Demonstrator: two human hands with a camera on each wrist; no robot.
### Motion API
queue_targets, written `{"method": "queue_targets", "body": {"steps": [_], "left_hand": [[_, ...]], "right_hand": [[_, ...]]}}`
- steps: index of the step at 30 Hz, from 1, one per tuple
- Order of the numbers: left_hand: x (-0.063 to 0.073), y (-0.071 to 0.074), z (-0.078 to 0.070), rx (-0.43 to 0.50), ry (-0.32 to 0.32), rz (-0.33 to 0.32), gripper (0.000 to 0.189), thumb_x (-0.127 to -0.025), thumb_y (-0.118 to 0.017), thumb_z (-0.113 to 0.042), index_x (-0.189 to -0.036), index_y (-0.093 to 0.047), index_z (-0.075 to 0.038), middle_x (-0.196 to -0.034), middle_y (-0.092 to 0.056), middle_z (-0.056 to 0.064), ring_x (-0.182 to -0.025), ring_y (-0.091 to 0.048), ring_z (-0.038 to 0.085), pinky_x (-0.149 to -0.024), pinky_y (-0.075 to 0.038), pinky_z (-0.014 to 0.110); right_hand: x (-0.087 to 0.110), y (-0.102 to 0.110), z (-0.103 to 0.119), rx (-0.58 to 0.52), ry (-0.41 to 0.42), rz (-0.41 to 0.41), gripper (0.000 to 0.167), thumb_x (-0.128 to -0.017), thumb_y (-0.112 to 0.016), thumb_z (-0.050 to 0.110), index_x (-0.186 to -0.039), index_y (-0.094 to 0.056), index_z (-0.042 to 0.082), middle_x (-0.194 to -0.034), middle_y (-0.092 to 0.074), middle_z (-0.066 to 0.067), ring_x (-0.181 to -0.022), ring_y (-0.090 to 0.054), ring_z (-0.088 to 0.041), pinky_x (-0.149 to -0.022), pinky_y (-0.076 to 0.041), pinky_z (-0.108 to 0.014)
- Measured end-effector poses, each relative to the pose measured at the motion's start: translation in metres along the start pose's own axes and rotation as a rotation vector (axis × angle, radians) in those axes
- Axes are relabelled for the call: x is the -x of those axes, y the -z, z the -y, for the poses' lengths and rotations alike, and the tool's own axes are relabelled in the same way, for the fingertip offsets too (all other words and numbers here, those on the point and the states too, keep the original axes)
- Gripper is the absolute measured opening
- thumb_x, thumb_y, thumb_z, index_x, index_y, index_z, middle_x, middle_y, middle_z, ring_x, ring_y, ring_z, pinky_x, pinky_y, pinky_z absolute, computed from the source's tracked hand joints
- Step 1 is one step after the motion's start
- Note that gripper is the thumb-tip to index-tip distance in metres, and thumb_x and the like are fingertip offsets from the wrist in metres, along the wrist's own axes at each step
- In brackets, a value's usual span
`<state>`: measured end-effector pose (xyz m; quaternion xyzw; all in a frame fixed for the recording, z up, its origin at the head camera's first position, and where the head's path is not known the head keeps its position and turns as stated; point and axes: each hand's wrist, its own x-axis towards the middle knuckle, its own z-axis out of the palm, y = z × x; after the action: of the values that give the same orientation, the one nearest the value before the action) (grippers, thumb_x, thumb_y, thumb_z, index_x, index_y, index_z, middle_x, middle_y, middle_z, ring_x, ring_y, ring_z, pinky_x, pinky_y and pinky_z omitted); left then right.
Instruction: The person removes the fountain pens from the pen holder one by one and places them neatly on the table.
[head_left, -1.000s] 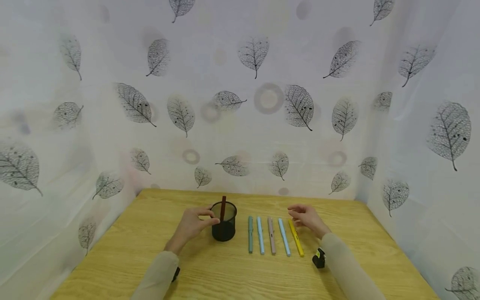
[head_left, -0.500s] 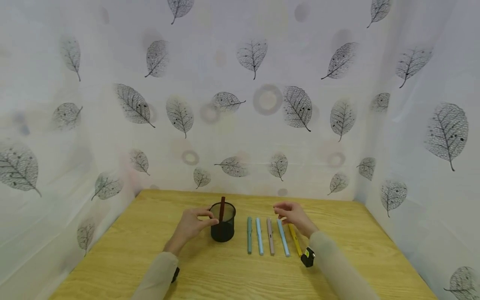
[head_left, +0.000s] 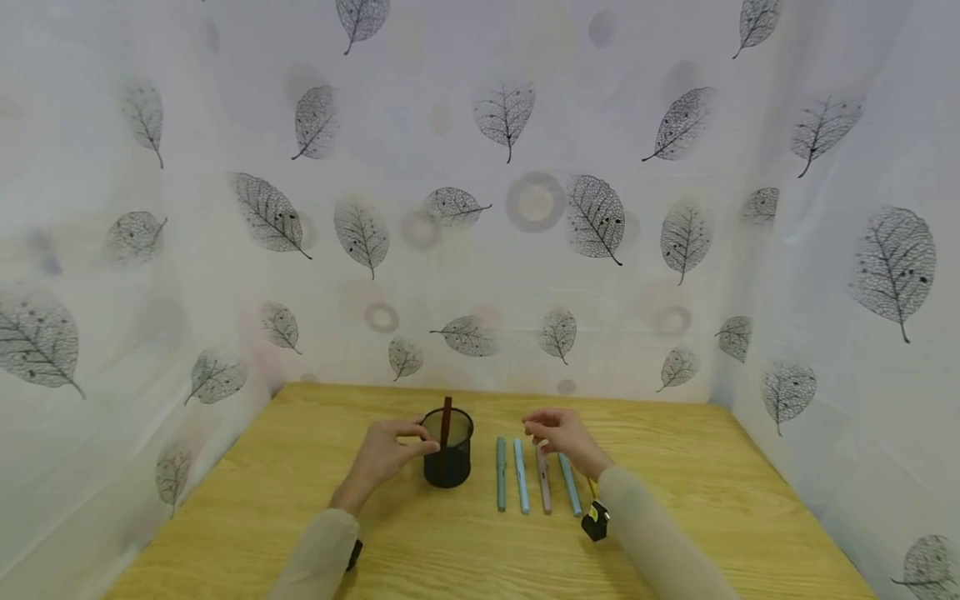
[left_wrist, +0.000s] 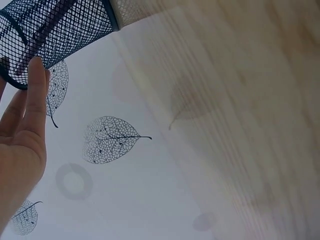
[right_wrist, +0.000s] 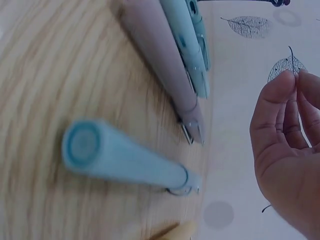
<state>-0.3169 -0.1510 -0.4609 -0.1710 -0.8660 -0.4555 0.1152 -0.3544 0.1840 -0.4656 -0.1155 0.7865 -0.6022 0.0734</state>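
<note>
A black mesh pen holder [head_left: 448, 467] stands upright on the table with a dark red pen [head_left: 447, 415] leaning inside it. My left hand [head_left: 382, 454] holds the holder by its left side, thumb in front; in the left wrist view fingertips touch the mesh [left_wrist: 82, 37]. To the right, several pens lie in a row: green [head_left: 501, 479], light blue [head_left: 521, 479], mauve [head_left: 544, 483], another light blue [head_left: 571, 490] and yellow [head_left: 592, 487], the last mostly hidden by my right arm. Over the far ends of the mauve and second blue pens hovers my right hand [head_left: 562, 433], fingers loosely curled, holding nothing.
The wooden table [head_left: 465, 554] runs back to a white curtain [head_left: 510, 275] with leaf prints, which also hangs along both sides. A black wrist device [head_left: 596, 522] sits under my right wrist, close above the pens.
My right hand has moved left, from beside the yellow pen to above the mauve and second blue pens. The left hand, holder and pens stay in place.
</note>
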Motion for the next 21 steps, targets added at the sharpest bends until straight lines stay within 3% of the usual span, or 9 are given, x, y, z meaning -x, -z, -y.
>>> {"method": "queue_targets", "body": {"steps": [4,11,14,18,21], "left_hand": [[0.0,0.0,0.0,-0.004,-0.001,0.001,0.015,-0.076,-0.082,-0.04,-0.076,-0.074,-0.027,-0.131,-0.064,0.011,-0.112,-0.066,0.033,-0.061,-0.055,0.02],[0.002,-0.001,0.0,-0.021,0.015,0.004,0.014,-0.075,-0.082,-0.041,-0.074,-0.074,-0.03,-0.13,-0.065,0.009,-0.12,-0.061,0.035,-0.065,-0.048,0.022],[0.002,-0.001,0.001,-0.015,0.019,0.008,0.014,-0.075,-0.082,-0.041,-0.076,-0.075,-0.029,-0.131,-0.065,0.009,-0.108,-0.067,0.035,-0.062,-0.048,0.021],[0.0,-0.001,0.001,-0.008,0.02,0.008,0.014,-0.076,-0.082,-0.04,-0.076,-0.075,-0.028,-0.131,-0.064,0.009,-0.105,-0.068,0.034,-0.057,-0.046,0.023],[-0.001,-0.001,0.001,-0.021,0.005,0.0,0.014,-0.077,-0.081,-0.041,-0.075,-0.074,-0.028,-0.13,-0.065,0.01,-0.116,-0.064,0.034,-0.072,-0.056,0.032]], "right_hand": [[0.0,-0.009,0.003,-0.005,0.014,0.013,0.029,-0.097,-0.064,0.02,-0.118,-0.066,0.0,-0.106,-0.069,-0.014,-0.087,-0.063,-0.023,-0.071,-0.059,-0.034],[-0.002,-0.027,0.009,-0.041,0.032,0.048,0.031,-0.098,-0.062,0.019,-0.122,-0.065,0.0,-0.101,-0.069,-0.007,-0.086,-0.063,-0.025,-0.067,-0.057,-0.03],[-0.005,-0.034,0.013,-0.059,0.044,0.056,0.031,-0.098,-0.062,0.018,-0.122,-0.064,-0.002,-0.098,-0.069,-0.003,-0.086,-0.063,-0.023,-0.067,-0.058,-0.03],[-0.009,-0.043,0.019,-0.068,0.045,0.056,0.03,-0.097,-0.064,0.018,-0.121,-0.065,-0.001,-0.099,-0.07,-0.004,-0.087,-0.064,-0.021,-0.067,-0.058,-0.028],[-0.011,-0.049,0.024,-0.078,0.063,0.062,0.031,-0.097,-0.063,0.017,-0.122,-0.064,-0.002,-0.102,-0.07,-0.009,-0.085,-0.063,-0.018,-0.069,-0.058,-0.031]]}}
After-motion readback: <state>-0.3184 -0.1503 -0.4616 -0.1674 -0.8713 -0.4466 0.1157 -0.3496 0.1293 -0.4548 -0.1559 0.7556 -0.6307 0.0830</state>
